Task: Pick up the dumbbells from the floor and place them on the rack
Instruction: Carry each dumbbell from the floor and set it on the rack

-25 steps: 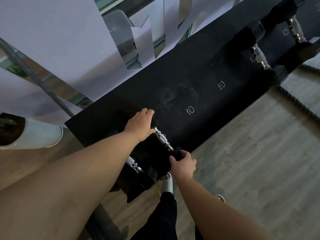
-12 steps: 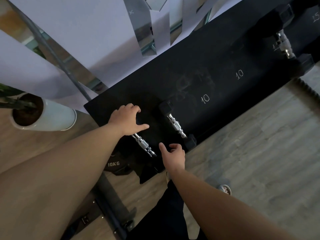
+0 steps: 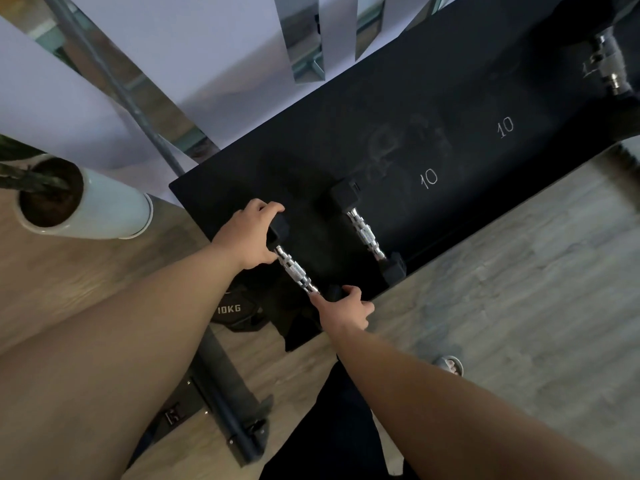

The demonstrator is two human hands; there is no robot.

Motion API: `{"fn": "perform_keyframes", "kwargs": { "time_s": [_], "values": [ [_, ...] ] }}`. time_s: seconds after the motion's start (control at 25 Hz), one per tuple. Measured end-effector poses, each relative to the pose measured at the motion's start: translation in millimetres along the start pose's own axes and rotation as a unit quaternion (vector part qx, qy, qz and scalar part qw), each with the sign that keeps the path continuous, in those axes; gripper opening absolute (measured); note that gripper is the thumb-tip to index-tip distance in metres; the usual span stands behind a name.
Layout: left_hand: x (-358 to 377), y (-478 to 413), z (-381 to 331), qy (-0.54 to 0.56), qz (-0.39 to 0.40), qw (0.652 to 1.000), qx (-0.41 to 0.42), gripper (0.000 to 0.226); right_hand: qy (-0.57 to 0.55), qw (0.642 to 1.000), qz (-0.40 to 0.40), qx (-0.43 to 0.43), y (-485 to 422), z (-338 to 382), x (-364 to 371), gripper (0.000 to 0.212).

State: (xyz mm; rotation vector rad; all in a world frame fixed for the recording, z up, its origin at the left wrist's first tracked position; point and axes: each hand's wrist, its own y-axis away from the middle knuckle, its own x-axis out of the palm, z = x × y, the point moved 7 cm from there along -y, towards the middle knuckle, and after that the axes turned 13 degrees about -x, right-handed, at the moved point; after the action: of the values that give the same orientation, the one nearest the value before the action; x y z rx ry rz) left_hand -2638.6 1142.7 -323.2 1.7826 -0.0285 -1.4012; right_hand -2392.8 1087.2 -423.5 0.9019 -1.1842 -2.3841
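Observation:
Two small black dumbbells with knurled chrome handles lie side by side on the left end of the black rack shelf (image 3: 398,109). My left hand (image 3: 247,235) grips the far head of the left dumbbell (image 3: 296,271). My right hand (image 3: 348,306) holds its near head at the shelf's front edge. The right dumbbell (image 3: 365,233) rests on the shelf untouched, just left of a chalked "10". Another dumbbell (image 3: 607,69) sits at the shelf's far right end.
A white planter (image 3: 104,209) stands on the wooden floor left of the rack. A 10KG weight (image 3: 235,311) lies on a lower level beneath the shelf. The rack's foot (image 3: 232,403) runs toward me. My feet are below, on grey flooring (image 3: 519,289).
Both hands left the right dumbbell on the shelf, opened, and moved left. They have now closed on the two heads of the left dumbbell.

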Motion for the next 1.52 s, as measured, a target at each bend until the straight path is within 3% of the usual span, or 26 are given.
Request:
{"fn": "perform_keyframes", "kwargs": {
  "time_s": [0.4, 0.56, 1.0, 1.32, 1.52],
  "values": [
    [-23, 11, -9, -0.022, 0.021, 1.000, -0.007, 0.089, -0.032, 0.998, 0.028, -0.036, 8, 7, -31, 0.082],
    [-61, 16, -42, -0.026, -0.002, 0.999, 0.023, 0.088, -0.051, 0.996, -0.005, -0.070, 16, 35, -77, 0.082],
    [-145, -31, -230, -0.049, -0.070, 0.992, 0.096, 0.088, -0.110, 0.985, -0.094, -0.097, -52, 89, -245, 0.080],
    [-168, -102, -394, -0.090, -0.067, 0.984, 0.139, 0.090, -0.157, 0.979, -0.123, -0.047, -143, 94, -352, 0.076],
    [-164, -135, -453, -0.061, -0.068, 0.988, 0.123, 0.088, -0.126, 0.983, -0.128, -0.040, -195, 100, -410, 0.072]
  ]
}}
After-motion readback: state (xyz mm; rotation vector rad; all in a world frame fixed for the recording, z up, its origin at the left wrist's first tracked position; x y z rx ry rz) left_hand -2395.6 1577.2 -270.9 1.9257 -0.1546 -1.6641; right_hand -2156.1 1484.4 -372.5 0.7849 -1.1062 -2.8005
